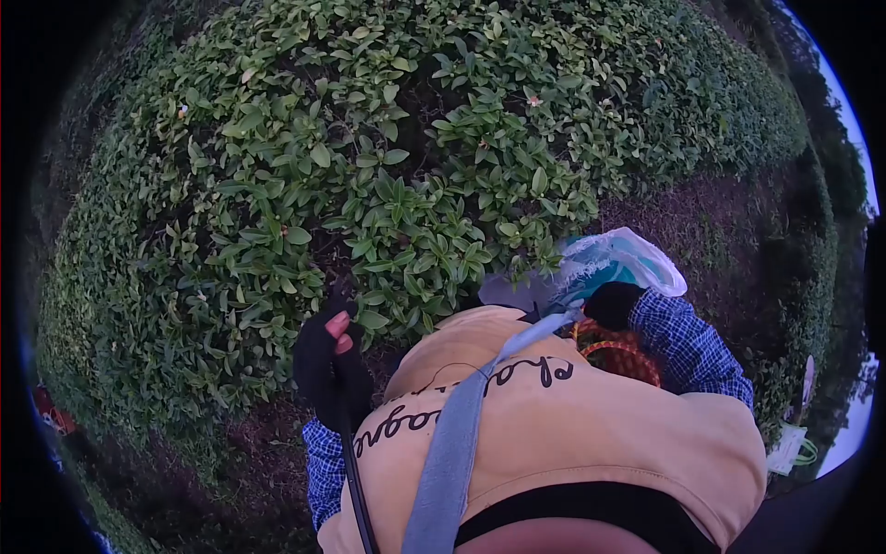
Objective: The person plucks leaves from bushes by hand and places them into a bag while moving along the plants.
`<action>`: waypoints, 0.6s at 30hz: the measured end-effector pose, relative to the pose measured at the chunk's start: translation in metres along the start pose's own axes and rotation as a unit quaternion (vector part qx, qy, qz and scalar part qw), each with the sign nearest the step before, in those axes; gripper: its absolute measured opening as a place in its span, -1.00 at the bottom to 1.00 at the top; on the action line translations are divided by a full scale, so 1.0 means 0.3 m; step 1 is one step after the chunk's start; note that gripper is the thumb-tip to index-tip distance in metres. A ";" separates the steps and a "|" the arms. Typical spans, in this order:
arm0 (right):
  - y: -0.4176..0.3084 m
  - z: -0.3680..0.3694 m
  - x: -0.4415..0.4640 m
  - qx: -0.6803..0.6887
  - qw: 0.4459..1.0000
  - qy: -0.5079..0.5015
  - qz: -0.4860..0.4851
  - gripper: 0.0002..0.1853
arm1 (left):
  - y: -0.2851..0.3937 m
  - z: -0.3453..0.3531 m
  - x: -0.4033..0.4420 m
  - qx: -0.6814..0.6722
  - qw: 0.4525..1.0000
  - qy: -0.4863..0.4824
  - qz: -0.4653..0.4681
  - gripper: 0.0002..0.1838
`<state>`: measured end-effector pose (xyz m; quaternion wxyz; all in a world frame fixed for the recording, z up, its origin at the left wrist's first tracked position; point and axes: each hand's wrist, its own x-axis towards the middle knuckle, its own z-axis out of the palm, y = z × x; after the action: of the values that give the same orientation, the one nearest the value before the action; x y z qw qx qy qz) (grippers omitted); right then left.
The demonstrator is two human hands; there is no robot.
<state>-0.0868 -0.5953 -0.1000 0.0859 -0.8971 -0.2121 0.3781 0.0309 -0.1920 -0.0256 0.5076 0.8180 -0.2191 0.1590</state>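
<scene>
Left hand at the hedge edge, right hand by the bag

- Far left: red object (55, 413) low by the hedge, too small to identify
- Left hand (325, 369): dark glove, bare fingertips (339, 323), fingers bent, beside the leaves (397, 222). Thin dark rod or cord (355, 485) runs from it to the bottom edge; can't tell if it's gripped, or if a leaf is in the fingers
- Middle: blue-grey strap (452, 434) slants across the tan top (591, 420), up toward the bag
- Right hand (611, 305): dark glove, checked sleeve, just below the white-and-teal bag (637, 261) and above the red-orange basket (628, 362). Fingers hidden, so can't tell open or closed
- Far right: pale bag with green handles (786, 449), low by the hedge

Step, my read: left at the foliage, right at the containers. Next move calls for left fingertips clear of twigs and rod or cord, right hand clear of the strap, bag mouth unblocked
</scene>
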 end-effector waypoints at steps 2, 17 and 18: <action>0.120 -0.059 0.006 -0.055 0.995 0.072 -0.033 -0.74 | -0.013 0.005 -0.003 0.055 0.998 0.012 0.041 -0.81; 0.184 -0.449 0.475 0.112 0.800 0.493 0.323 -0.58 | 0.020 0.006 -0.036 0.018 0.999 -0.015 0.026 -0.85; 0.174 -0.466 0.480 0.109 0.818 0.456 0.333 -0.60 | 0.020 0.004 -0.040 0.021 0.999 -0.012 0.024 -0.85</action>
<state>0.1196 -0.5771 -0.1111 0.1386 -0.9676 0.2055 -0.0484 0.0176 -0.1930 -0.0272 0.4837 0.8247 -0.2414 0.1662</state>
